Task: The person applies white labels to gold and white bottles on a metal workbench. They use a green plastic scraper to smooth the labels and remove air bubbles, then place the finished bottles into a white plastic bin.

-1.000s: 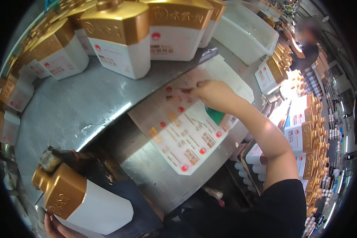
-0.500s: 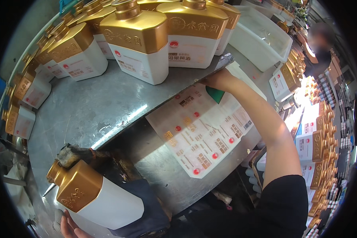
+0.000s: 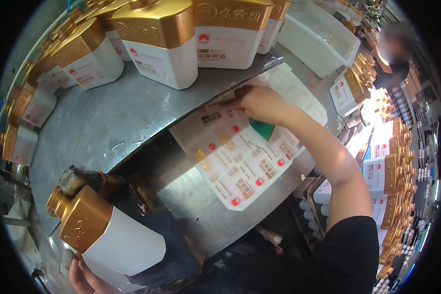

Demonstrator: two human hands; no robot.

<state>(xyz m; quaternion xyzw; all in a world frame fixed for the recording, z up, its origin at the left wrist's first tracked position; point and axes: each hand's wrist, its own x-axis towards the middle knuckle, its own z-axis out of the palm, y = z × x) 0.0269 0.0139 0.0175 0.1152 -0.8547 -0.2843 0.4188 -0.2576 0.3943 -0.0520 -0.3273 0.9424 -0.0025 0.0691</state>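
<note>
From the head view, the right hand (image 3: 259, 104) lies at the top edge of the label sheet (image 3: 240, 157), fingertips pinching at one sticker near the rim of the upper steel table (image 3: 103, 122); a green scraper (image 3: 262, 128) shows tucked under the palm. To peel cleanly I'd lift a corner slowly and keep the sticker flat, so it doesn't curl onto itself. The left hand (image 3: 85, 277) sits low at the frame's edge, fingers curled round the base of a white bottle with a gold cap (image 3: 100, 230), which lies tilted on a dark padded cradle (image 3: 132, 206) and has a bare face turned up; keeping it steady there should help the label go on square.

The sheet is glossy backing paper dotted with red seals and gold panels, resting on a lower brushed-steel shelf (image 3: 196, 210). More bottles (image 3: 161, 44), blocky with faceted metallic shoulders, stand along the table. A white plastic bin (image 3: 318, 41) sits beyond.
</note>
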